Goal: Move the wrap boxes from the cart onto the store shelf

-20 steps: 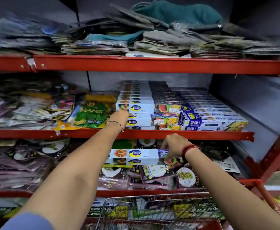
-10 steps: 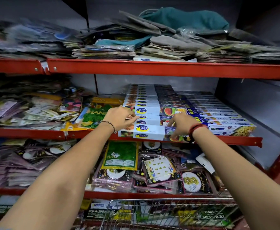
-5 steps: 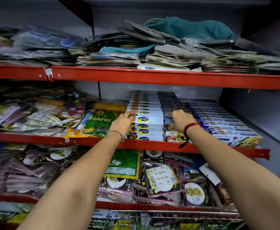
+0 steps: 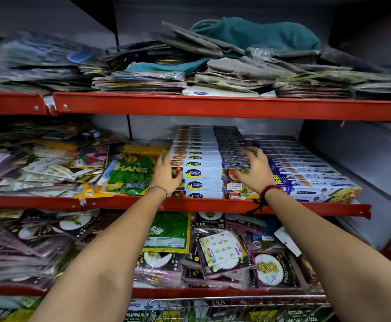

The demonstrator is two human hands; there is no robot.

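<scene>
at the very bottom of the view the wire rim of the cart (image 4: 236, 300) shows, with printed packs lying inside it. just beyond, both bare forearms reach up and forward over a lower red shelf crowded with balloon packets (image 4: 215, 248) in clear sleeves.

the left hand (image 4: 166, 174), a thin beaded bracelet on its wrist, lies against the left end of the front wrap box (image 4: 201, 174), fingers loosely spread along the box's end and the thumb touching its front face. the right hand (image 4: 252, 169), with a red thread band on the wrist, rests on top of the same box toward its right end, fingers fanned wide and flat over the fruit print. neither hand is closed around the box; both only press on it.

that box sits on top of the front stack on the middle store shelf (image 4: 213, 205), white and blue with a yellow round logo, level and square to the shelf edge, two more like it showing beneath. behind it the rows of the same boxes run back toward the grey rear wall. just right of them lies a lower bank of blue boxes (image 4: 310, 182), touching the white ones. left of the stack a green packet (image 4: 129, 175) marked "hans" leans among loose flat packs.

farthest and highest, the top shelf (image 4: 213, 105) carries heaps of flat grey sleeves and a teal cloth bundle (image 4: 259, 33).
</scene>
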